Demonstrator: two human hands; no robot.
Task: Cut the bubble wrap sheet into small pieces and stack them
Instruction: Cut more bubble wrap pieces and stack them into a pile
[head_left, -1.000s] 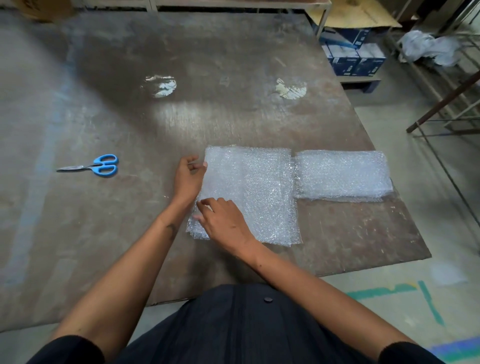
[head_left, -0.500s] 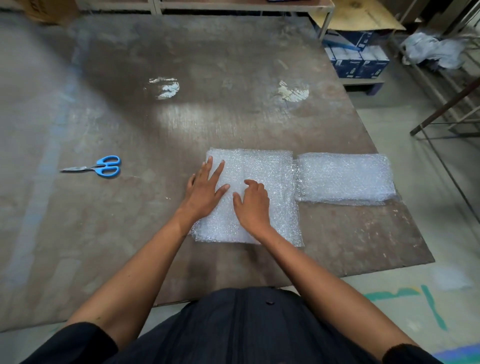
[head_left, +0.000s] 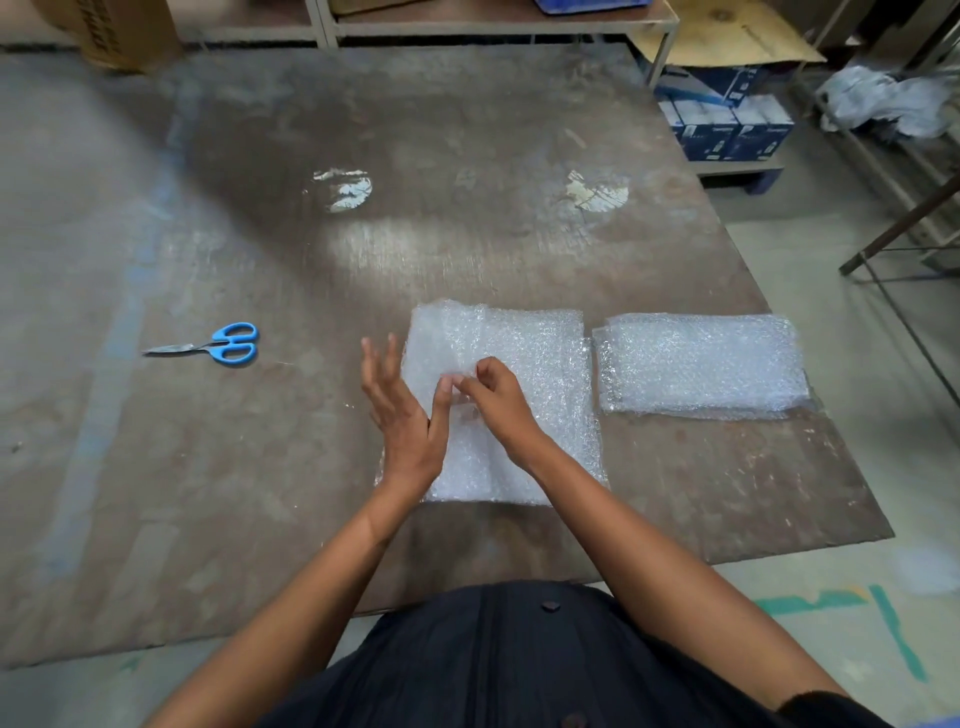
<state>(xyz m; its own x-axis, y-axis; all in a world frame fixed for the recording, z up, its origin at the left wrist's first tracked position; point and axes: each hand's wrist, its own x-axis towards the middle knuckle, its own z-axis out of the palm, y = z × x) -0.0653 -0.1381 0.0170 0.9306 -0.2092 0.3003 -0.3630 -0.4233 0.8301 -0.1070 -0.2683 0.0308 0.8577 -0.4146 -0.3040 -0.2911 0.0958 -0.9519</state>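
Note:
A folded bubble wrap sheet (head_left: 524, 364) lies on the brown table (head_left: 467, 182) in front of me. My right hand (head_left: 498, 405) pinches a layer of it near the middle. My left hand (head_left: 405, 410) hovers at the sheet's left edge with its fingers spread, its thumb close to the right hand's fingertips. Just to the right of the sheet lies a flat stack of bubble wrap pieces (head_left: 701, 364). Blue-handled scissors (head_left: 213, 345) rest on the table well to the left, untouched.
The table's right edge runs just past the stack. Blue and white boxes (head_left: 727, 124) sit on a low shelf at the back right, beside a crumpled cloth (head_left: 883, 104). A cardboard box (head_left: 119, 31) stands at the back left.
Both hands were pressed flat on the sheet half a second ago. Now the right hand pinches a layer and the left hand has lifted to the left edge.

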